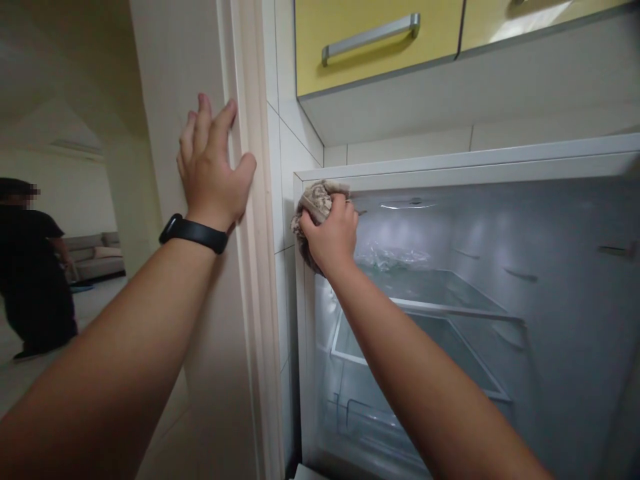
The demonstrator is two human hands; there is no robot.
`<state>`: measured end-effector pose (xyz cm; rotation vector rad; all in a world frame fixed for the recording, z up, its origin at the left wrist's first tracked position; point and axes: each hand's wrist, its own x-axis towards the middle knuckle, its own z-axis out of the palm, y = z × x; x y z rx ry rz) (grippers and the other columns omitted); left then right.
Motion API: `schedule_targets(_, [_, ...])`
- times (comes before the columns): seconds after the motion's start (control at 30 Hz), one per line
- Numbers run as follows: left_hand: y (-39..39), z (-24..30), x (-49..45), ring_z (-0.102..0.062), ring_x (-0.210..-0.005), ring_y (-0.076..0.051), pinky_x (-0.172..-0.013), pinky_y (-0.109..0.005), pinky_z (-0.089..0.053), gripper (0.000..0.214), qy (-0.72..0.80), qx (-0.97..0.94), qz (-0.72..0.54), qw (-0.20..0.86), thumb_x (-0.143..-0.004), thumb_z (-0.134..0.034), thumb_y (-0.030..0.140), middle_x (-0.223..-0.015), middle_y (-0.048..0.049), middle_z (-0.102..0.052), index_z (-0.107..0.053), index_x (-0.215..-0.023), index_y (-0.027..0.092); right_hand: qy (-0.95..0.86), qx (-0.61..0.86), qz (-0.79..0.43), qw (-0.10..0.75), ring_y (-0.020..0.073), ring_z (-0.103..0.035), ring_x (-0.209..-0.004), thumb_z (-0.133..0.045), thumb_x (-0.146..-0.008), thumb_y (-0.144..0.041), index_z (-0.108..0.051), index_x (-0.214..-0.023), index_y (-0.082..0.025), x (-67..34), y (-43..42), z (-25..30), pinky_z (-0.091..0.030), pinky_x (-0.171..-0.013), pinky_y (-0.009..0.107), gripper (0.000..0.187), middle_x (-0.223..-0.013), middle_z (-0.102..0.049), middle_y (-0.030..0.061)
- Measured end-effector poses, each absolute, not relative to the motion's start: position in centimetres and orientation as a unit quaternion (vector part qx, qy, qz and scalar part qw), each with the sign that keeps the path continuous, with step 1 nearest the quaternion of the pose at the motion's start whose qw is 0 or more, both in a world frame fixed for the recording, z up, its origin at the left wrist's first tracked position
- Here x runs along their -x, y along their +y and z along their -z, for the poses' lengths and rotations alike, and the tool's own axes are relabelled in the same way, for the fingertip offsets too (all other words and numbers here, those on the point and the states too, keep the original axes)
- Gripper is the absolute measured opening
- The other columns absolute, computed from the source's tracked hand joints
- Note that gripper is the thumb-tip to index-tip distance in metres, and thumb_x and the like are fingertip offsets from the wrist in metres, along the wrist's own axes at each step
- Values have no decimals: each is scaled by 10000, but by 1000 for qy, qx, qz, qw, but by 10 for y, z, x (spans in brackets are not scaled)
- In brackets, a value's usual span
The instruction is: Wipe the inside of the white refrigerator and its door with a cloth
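Observation:
My right hand (331, 235) is closed around a crumpled beige cloth (315, 201) and presses it against the upper left inner corner of an open white fridge (450, 167). My left hand (210, 163) lies flat with fingers spread on the cream door frame (250, 280) to the left of the fridge. A black band (193, 233) sits on my left wrist. Inside the fridge, a glass shelf (440, 293) carries a clear crumpled plastic bag (395, 257).
Yellow wall cabinets with a metal handle (370, 37) hang above the fridge. White tiles (293, 153) cover the wall between frame and fridge. At far left, a person in dark clothes (33, 267) stands in another room near a grey sofa (95, 253).

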<state>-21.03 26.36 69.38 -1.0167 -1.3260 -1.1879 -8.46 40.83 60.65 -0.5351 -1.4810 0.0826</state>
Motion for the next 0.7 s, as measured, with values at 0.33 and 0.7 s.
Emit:
schedule_targets(0.33, [262, -693, 203, -222, -1612, -299, -1327, -555, -211, 824, -571, 417, 488, 511, -790, -611, 213, -1743, 33, -239, -428, -1586, 324, -760, 234, -24, 606, 384, -519, -1138, -723, -819, -474, -592, -1312, -181, 77, 399, -412, -510, -965, 593, 588, -1170, -664, 191])
schedule_targets(0.7, [259, -693, 205, -115, -1589, -193, -1317, -505, -58, 759, -575, 449, 504, 463, -902, -629, 156, -1757, 121, -147, -333, -1589, 281, -823, 322, -306, 354, 382, -559, -1379, -652, -701, -144, -668, -1296, -187, 18, 350, -179, -440, -1182, 546, 597, -1390, -675, 166])
